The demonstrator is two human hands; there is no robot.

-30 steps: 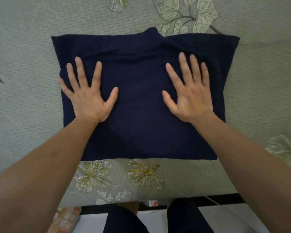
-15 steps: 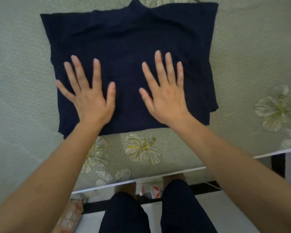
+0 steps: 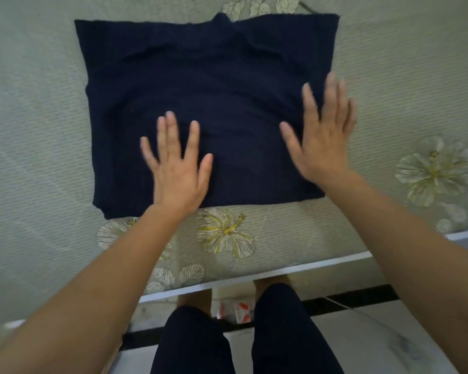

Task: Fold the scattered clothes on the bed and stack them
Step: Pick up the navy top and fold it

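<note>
View: head, looking down over the bed.
Shirt: dark navy, lying flat on the bed, from the frame's centre up toward 12 o'clock, collar at its 12 o'clock edge.
Hidden: the forearms are cut off by the frame at 7 and 4 o'clock. The bed runs out of frame at 9, 12 and 3 o'clock. The left forearm covers part of a flower print at the shirt's 6 o'clock hem. The dark cloth makes its folds hard to read.
Blur: the right hand is smeared, so I cannot tell whether it touches the cloth.
Left hand: palm down on the shirt near its 6 o'clock hem, fingers straight and spread toward 12 o'clock, gripping nothing.
Right hand: over the shirt's 4 o'clock corner, fingers straight and fanned toward 12 o'clock, holding nothing.
Edges: the bed's white-trimmed edge slants across at 6 o'clock, and a strip of flowered cover lies between it and the hem.
Room: bare cover lies at the shirt's 9 and 3 o'clock, with a large flower at 3 o'clock.
Below: legs in dark trousers stand on a pale floor at 6 o'clock, with a small red-and-white packet between them.
</note>
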